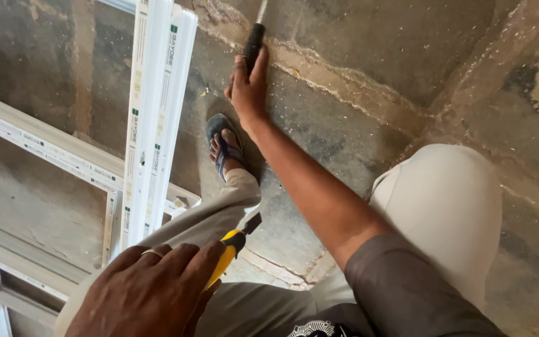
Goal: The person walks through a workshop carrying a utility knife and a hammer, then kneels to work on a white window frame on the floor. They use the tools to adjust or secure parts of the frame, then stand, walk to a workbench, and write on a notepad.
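From the head camera, the right hand [248, 84] reaches out to the concrete floor [444, 75], fingers wrapped over the black grip of a tool [254, 43] whose metal shaft is cut off by the top edge. The left hand [148, 290], near the bottom edge, is closed on a yellow-handled tool [227, 257]; its tip is hard to make out. White window frame pieces [151, 118] lie beside a sandalled foot [224, 146], partly out of view.

Soft, even daylight, faint shadows, sharp focus, with slight stretching toward the edges.
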### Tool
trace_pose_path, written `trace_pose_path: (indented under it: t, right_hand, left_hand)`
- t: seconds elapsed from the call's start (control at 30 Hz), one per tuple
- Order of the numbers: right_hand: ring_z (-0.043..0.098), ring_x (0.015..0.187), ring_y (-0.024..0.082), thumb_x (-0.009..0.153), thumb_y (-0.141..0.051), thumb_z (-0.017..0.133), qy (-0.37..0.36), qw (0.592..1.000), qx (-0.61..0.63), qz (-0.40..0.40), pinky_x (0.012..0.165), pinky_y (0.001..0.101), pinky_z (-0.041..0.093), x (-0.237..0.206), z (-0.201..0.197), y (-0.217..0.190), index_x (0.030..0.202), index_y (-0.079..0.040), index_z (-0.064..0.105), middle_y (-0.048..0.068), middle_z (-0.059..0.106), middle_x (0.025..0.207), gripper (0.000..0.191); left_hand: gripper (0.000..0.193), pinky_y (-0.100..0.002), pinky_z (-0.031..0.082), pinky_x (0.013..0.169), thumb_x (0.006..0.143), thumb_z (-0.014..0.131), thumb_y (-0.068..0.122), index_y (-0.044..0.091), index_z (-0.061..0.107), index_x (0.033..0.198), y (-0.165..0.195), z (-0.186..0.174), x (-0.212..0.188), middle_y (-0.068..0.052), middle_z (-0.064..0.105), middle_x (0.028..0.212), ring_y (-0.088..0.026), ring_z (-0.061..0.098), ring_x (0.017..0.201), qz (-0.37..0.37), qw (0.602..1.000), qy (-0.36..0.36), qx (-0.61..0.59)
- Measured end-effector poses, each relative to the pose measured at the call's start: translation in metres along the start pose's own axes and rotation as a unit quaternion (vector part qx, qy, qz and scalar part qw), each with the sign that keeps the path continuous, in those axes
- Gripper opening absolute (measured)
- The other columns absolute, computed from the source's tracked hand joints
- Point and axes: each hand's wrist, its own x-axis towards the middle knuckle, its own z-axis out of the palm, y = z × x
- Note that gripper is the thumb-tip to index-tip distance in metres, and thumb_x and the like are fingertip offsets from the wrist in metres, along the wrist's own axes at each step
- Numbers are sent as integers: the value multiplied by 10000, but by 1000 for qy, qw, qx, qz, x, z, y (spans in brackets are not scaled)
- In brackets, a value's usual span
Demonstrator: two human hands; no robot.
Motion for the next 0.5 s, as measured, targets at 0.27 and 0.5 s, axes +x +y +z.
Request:
trace_pose_path:
  t: [0.27, 0.5]
  right_hand:
    - [538, 489, 93, 1075, -254, 573, -130, 985, -72, 92, 378, 259, 403, -8, -11, -13, 1521, -128, 381, 36, 573, 782, 502]
    - [546, 455, 92, 1006, -235, 568, -170, 977, -97, 82, 359, 255, 405, -18, 3, -28, 1515, -207, 241, 19, 565, 718, 605]
  left_hand:
    - [481, -427, 484, 1038, 990, 592, 393, 266, 552, 1452, 7, -7, 5, 42, 714, 1084, -193, 712, 1045, -34, 994, -104, 26]
    - [415, -424, 458, 1070, 1020, 544, 390, 256, 542, 1413, 3, -2, 3, 32, 705, 1038, -187, 701, 1079, -53, 987, -150, 39]
